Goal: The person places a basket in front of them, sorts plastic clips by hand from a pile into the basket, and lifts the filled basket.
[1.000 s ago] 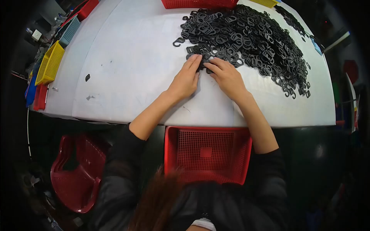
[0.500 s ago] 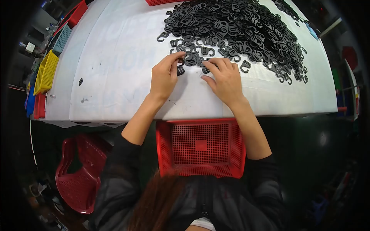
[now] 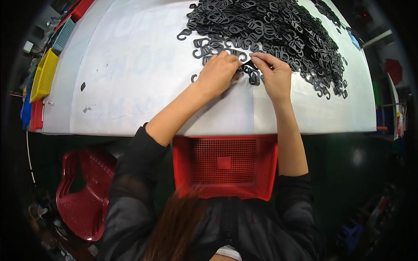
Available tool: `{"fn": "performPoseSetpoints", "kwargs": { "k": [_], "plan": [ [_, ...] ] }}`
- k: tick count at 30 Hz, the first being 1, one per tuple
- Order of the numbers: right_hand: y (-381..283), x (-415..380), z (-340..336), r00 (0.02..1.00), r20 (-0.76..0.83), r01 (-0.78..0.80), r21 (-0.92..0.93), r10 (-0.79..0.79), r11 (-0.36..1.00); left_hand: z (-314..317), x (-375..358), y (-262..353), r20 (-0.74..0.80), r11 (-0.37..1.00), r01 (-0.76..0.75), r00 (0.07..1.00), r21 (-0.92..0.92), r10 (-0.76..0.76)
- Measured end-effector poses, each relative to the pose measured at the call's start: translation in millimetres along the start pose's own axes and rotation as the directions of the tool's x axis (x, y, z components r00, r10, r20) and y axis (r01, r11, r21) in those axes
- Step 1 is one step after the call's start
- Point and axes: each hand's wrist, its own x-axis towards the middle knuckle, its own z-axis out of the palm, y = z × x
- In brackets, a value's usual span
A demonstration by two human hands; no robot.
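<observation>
Black plastic hook clips [image 3: 270, 30] lie heaped on the white surface [image 3: 130, 87]; at the heap's near edge the left hand [image 3: 220, 74] and right hand [image 3: 274, 76] together pinch one clip [image 3: 249, 65] (fingertips nearly touching), above a red mesh basket [image 3: 224, 165].

Only one view is showing the scene: the head camera is looking forward and steeply down from above the person's own hair. It is facing the table [image 3: 130, 87], with the basket [image 3: 224, 165] directly below and the hooks [image 3: 278, 30] at the far edge. The lens (a wide one) is bending the borders into darkness.
</observation>
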Motion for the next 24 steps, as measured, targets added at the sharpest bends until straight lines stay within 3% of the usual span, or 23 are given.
{"fn": "performPoseSetpoints", "kwargs": {
  "k": [3,7,8,11,14,17,19,21,24],
  "plan": [
    [-3,0,-15,0.976,-0.009,-0.215,0.156,0.219,0.964,2,4,-4,-0.045,0.958,0.123,0.989,-0.259,-0.139],
    [-4,-5,-13,0.959,0.053,-0.283,0.292,0.280,0.914,-2,-2,8,-0.161,0.932,0.096,0.974,-0.348,-0.161],
    [-5,-5,-12,0.949,0.077,-0.314,0.322,0.306,0.893,-7,-3,13,-0.123,0.894,0.146,0.969,-0.423,-0.217],
    [-4,-11,-3,0.928,0.086,-0.355,0.493,0.362,0.794,7,-9,10,-0.386,0.913,0.020,0.902,-0.407,-0.192],
    [-4,-17,9,0.923,0.079,-0.361,0.521,0.377,0.773,10,-12,17,-0.489,0.970,0.077,0.853,-0.231,-0.184],
    [-14,-23,17,0.899,0.025,-0.366,0.591,0.438,0.719,10,-17,12,-0.525,0.975,0.130,0.825,-0.182,-0.208],
    [-15,-26,19,0.876,0.013,-0.359,0.683,0.481,0.636,2,-20,18,-0.521,0.932,0.140,0.797,-0.333,-0.306],
    [-17,-33,12,0.875,0.015,-0.391,0.611,0.484,0.688,-6,-29,23,-0.479,0.853,0.137,0.778,-0.503,-0.407],
    [-13,-33,2,0.875,0.059,-0.430,0.551,0.481,0.715,-5,-52,29,-0.424,0.879,0.132,0.837,-0.458,-0.346]
  ]
}}
